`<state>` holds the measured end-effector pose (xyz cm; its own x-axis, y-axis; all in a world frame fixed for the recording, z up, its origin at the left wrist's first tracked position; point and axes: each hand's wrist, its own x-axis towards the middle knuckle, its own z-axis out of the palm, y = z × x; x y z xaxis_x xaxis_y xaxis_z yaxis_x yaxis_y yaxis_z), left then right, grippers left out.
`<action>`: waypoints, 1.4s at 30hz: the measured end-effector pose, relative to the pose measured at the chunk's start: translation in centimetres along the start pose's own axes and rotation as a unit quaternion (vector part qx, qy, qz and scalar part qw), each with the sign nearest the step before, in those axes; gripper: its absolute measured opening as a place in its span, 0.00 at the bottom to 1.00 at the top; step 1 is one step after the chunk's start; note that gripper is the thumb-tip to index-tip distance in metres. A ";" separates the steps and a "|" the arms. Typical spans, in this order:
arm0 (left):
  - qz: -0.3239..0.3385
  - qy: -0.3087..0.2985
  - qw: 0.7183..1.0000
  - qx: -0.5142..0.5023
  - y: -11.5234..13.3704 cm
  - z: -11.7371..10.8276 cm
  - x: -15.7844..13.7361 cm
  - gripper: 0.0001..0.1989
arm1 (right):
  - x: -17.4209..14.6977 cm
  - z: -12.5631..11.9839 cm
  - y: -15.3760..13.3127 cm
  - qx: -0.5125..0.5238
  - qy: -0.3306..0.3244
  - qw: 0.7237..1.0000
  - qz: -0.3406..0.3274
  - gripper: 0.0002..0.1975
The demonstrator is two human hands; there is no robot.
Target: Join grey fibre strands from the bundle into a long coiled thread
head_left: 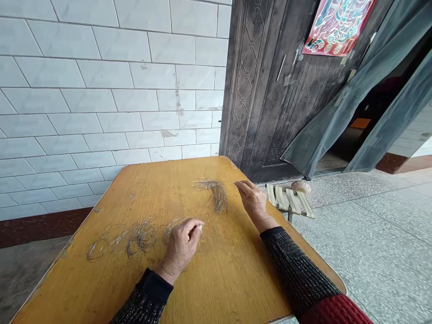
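My left hand (182, 245) is closed over the middle of the table, thumb pressed against the curled fingers. Whatever it pinches is too fine to make out. A small coil of thin wire (170, 226) lies right behind it, partly hidden by the knuckles. Farther left are several loose loops of thin metal wire (143, 237). Near the right edge, my right hand (251, 198) is raised with its fingertips pinched together. Anything between them is too thin to name. A bundle of loose wire strands (220, 197) rests on the table just left of that hand.
The yellow wooden table (216, 283) stands near a white tiled wall (111, 99). Beyond its right side are a dark carved door (256, 90), a grey curtain (337, 121) and a low stool with striped webbing (292, 201) on the speckled floor (371, 229).
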<state>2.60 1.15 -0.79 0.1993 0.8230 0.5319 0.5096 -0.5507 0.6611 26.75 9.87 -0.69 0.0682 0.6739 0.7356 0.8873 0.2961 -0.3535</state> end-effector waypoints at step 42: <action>-0.289 0.054 0.756 -0.585 0.5 -1.1 1.1 0.11 | -3.0 0.2 -7.1 0.619 -0.242 0.656 0.359 0.14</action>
<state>2.14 1.66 0.74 0.1249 0.9918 -0.0262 -0.6163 0.0982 0.7814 20.13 5.89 -0.46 -0.1519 0.9876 -0.0405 -0.3644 -0.0941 -0.9265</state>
